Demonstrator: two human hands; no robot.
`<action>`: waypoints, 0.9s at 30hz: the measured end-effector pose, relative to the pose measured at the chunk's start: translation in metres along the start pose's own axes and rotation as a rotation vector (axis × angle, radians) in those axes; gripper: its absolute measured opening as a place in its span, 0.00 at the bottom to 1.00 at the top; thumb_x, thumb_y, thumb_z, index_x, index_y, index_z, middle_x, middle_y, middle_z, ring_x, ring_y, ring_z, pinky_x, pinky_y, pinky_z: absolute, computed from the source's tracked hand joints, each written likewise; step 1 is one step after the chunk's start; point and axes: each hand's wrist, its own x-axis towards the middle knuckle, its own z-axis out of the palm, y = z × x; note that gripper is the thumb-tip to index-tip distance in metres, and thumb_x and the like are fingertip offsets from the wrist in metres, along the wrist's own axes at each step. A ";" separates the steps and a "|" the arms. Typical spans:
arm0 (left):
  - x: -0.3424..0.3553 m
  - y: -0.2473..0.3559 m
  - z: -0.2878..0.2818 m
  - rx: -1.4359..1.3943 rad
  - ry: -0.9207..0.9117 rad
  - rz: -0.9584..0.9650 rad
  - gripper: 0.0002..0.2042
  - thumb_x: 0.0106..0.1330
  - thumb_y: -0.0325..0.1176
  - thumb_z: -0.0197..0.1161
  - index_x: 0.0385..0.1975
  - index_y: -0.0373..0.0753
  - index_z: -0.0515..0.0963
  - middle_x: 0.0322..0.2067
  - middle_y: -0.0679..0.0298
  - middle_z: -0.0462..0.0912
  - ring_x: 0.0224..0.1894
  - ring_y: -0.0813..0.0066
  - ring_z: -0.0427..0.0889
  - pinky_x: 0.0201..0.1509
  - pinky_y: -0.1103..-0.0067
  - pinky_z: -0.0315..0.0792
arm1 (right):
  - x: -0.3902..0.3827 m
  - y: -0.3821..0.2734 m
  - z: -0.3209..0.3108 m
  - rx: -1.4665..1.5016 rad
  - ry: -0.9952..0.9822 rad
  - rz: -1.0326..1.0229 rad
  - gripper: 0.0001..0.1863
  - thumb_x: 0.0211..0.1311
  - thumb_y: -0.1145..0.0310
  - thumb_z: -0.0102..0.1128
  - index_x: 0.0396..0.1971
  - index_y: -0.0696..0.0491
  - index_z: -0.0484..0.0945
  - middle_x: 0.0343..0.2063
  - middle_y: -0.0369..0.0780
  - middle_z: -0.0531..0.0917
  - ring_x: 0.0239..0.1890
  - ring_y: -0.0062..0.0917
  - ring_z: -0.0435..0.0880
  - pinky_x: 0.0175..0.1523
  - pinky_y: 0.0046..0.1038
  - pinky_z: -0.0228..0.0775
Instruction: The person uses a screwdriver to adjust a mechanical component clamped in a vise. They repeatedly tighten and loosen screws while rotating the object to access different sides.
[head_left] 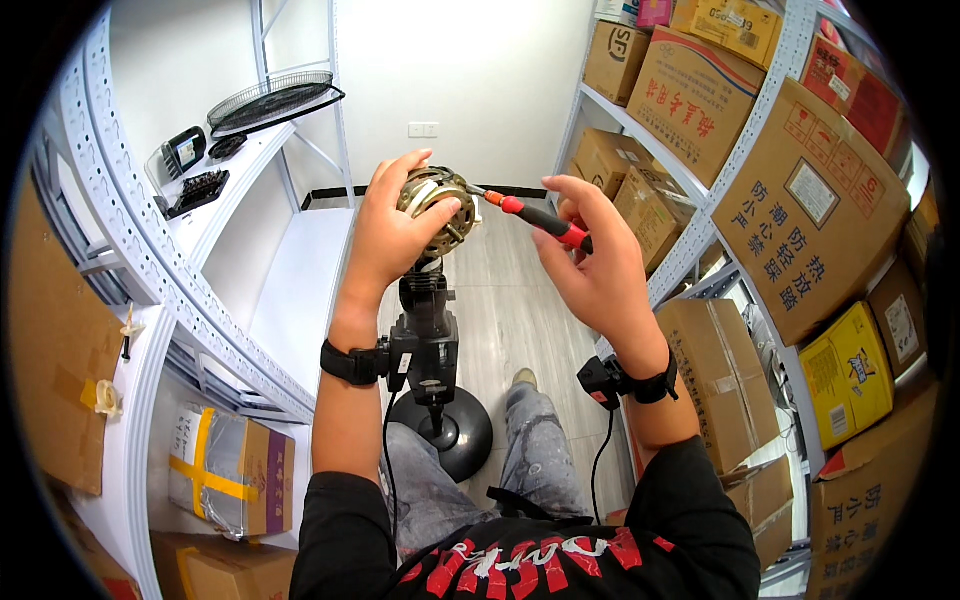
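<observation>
My left hand (393,225) is wrapped round the bare metal motor (452,228) of a stand fan, its thumb lying across the front. In my right hand (597,245) is a screwdriver (545,220) with a red and black handle. The handle's end rests between thumb and fingers, and my index finger is raised off it. Its shaft points left to the motor's upper right edge; whether the tip sits in a screw is too small to tell. Below the motor, the black fan body (430,335) leads down to a round black base (470,440) near my legs.
On the left shelf lie a fan grille (270,103) and small black parts (200,192). A taped box (225,470) sits lower on that side. Cartons (800,210) crowd the right shelving, and cables hang from both my wrist straps.
</observation>
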 end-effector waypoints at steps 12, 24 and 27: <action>0.000 -0.002 0.000 -0.004 0.003 0.019 0.29 0.60 0.34 0.74 0.63 0.38 0.75 0.54 0.57 0.77 0.59 0.64 0.78 0.65 0.71 0.71 | -0.001 -0.003 0.001 -0.012 -0.007 0.004 0.15 0.64 0.72 0.66 0.50 0.54 0.80 0.26 0.41 0.81 0.25 0.30 0.80 0.31 0.30 0.71; -0.001 -0.001 -0.001 -0.001 -0.001 0.005 0.29 0.60 0.34 0.74 0.63 0.38 0.76 0.54 0.57 0.77 0.59 0.64 0.78 0.65 0.71 0.71 | -0.004 -0.006 -0.001 0.041 -0.061 0.074 0.14 0.65 0.72 0.67 0.50 0.55 0.80 0.31 0.42 0.83 0.27 0.29 0.82 0.35 0.29 0.74; 0.000 -0.002 0.000 -0.003 0.026 0.032 0.29 0.59 0.36 0.75 0.61 0.37 0.76 0.52 0.56 0.78 0.55 0.62 0.80 0.61 0.70 0.74 | -0.005 -0.002 0.001 0.008 -0.056 0.085 0.14 0.64 0.73 0.67 0.49 0.56 0.80 0.32 0.42 0.83 0.26 0.28 0.81 0.34 0.28 0.74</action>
